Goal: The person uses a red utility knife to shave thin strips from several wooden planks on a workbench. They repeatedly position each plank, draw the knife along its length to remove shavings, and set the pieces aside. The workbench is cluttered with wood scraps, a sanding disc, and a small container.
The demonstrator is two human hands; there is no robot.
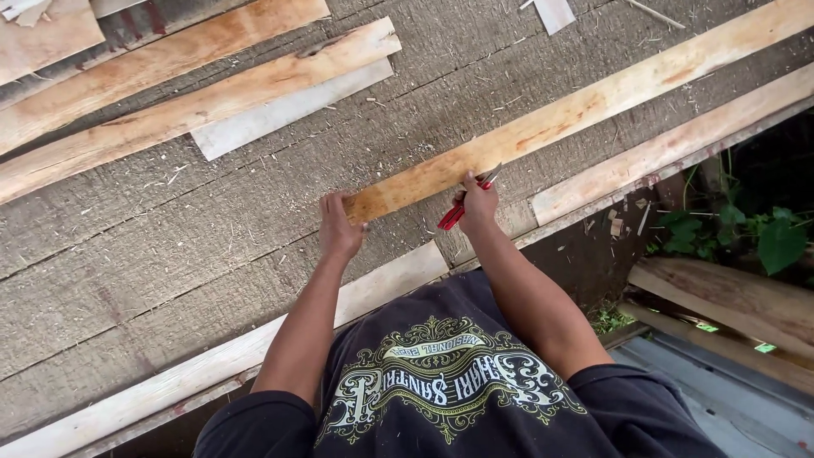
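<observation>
A long, narrow wooden plank [585, 106] lies diagonally across a rough grey work surface [170, 246]. My left hand [337, 226] grips the plank's near end, fingers on the end edge. My right hand [476, 203] rests against the plank's lower edge a little further along and holds a red-handled tool [462, 208] whose metal tip touches the wood. I cannot tell what kind of tool it is.
Several other planks [195, 106] and a pale thin board [284, 110] lie at the upper left. More boards [670, 148] run along the surface's near edge. Beyond the edge at right are green plants [763, 233] and weathered timber [729, 297]. Sawdust and chips are scattered about.
</observation>
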